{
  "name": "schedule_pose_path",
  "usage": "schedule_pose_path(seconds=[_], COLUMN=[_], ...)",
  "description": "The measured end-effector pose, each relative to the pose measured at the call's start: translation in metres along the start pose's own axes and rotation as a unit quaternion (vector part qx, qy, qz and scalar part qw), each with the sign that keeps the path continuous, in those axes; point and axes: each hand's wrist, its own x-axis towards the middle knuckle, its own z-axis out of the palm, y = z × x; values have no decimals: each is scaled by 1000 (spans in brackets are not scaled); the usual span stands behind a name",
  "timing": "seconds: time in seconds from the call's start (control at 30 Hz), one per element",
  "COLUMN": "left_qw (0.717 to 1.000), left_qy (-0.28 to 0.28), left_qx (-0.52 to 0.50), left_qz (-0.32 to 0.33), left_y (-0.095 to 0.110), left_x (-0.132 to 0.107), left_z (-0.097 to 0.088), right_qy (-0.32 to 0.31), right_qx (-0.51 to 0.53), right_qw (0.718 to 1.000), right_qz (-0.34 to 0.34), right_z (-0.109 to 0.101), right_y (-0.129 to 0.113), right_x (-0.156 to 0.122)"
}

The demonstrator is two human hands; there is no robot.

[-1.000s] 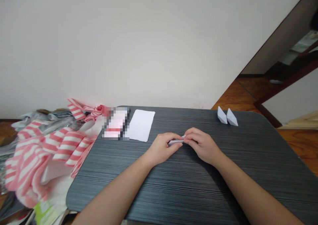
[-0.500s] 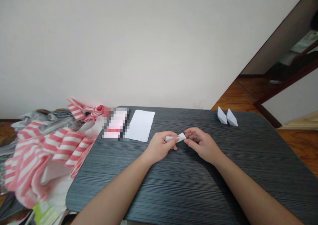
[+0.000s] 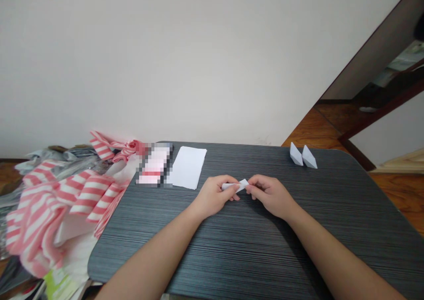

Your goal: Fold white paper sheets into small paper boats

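Note:
A small folded piece of white paper (image 3: 243, 184) is held between my two hands above the middle of the dark table (image 3: 212, 242). My left hand (image 3: 217, 195) is closed on its left part, thumb on top. At the paper's right end, my right hand (image 3: 270, 194) pinches the edge between thumb and fingers. Part of the paper is hidden under the fingers. Two folded white paper shapes (image 3: 303, 156), pointed at their tips, stand side by side at the table's far right.
A stack of white paper sheets (image 3: 188, 167) lies at the back left, beside a pixelated pinkish object (image 3: 154, 163). Red-and-white striped cloth (image 3: 89, 189) is heaped with other items left of the table. A pale wall (image 3: 198, 61) rises behind the table.
My right hand has lowered slightly and its fingers have closed onto the paper's right end. My left hand keeps its hold, nearly unmoved.

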Motion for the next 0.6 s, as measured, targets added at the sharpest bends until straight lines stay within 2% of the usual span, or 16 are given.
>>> schedule_pose_path(seconds=[0.33, 0.6], left_qw=[999, 999], left_qy=[1, -20], left_qx=[-46, 39], left_qz=[-22, 4], left_y=[-4, 2], left_x=[2, 1], left_z=[0, -2], right_qy=[-8, -30], right_qx=[0, -12], right_qw=[1000, 999], right_qz=[-6, -43], right_z=[0, -3], right_y=[0, -6], right_x=[-1, -1])
